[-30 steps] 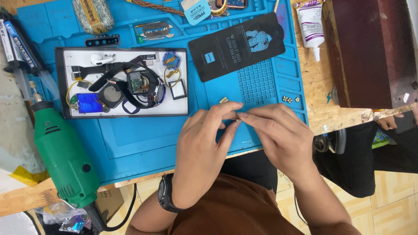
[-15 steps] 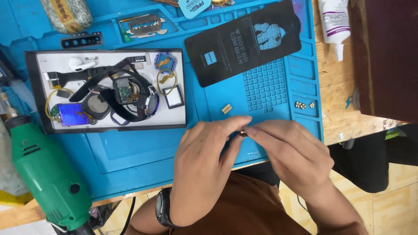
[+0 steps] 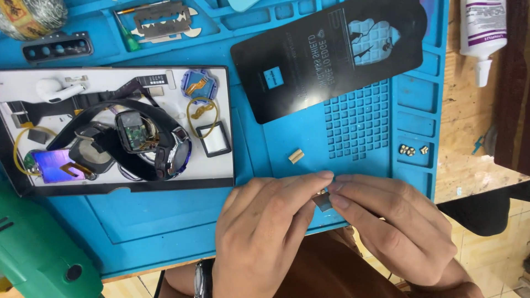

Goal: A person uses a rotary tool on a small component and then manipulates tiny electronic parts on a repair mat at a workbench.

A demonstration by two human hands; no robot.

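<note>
My left hand [image 3: 265, 232] and my right hand [image 3: 392, 223] meet fingertip to fingertip over the front edge of a blue work mat [image 3: 165, 221]. Between the fingertips sits a small dark metal part [image 3: 322, 201], pinched from both sides and mostly hidden. A watch is on my left wrist [image 3: 200, 278]. Just beyond the fingertips a small gold-coloured piece [image 3: 296, 156] lies on the mat.
A black-rimmed white tray [image 3: 221, 171] at the left holds a taken-apart smartwatch [image 3: 149, 146], straps, an earbud and small parts. A black card [image 3: 331, 55] lies further back. Tiny brass screws [image 3: 413, 149] sit in a mat pocket. A green rotary tool [image 3: 38, 254] and a white bottle [image 3: 483, 33] flank the mat.
The view has closed in on the mat and shifted. Both hands stay together at the front edge, still pinching the small part, now slightly further right.
</note>
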